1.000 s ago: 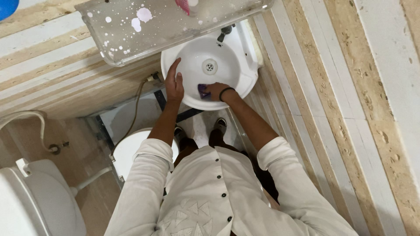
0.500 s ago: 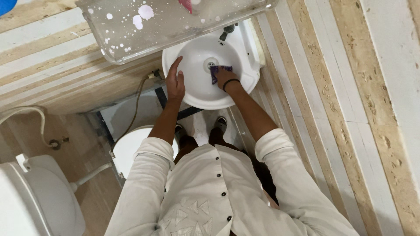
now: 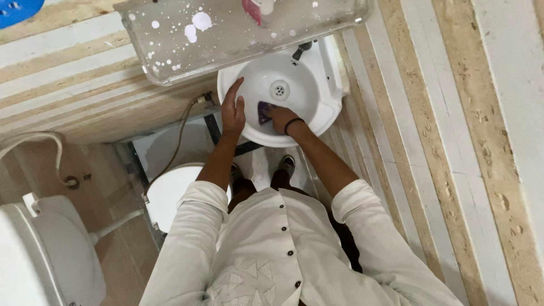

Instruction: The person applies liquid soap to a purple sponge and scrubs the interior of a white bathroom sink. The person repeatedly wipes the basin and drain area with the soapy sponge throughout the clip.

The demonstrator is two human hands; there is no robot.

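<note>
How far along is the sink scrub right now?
Done: hard to judge; the white basin shows no obvious dirt around the drain. In hand: the right hand presses a purple sponge against the bowl's near inner wall, while the left hand rests on the rim. Left: the tap area and the far rim show no contact now, and the shelf above is spattered white.

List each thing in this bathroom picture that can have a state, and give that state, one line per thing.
Basin: no standing water.
Tap: no water visibly running.
Purple cloth: pressed inside the basin.
Right hand: on the cloth.
Left hand: resting on the rim.
Glass shelf: white-spotted.
</note>
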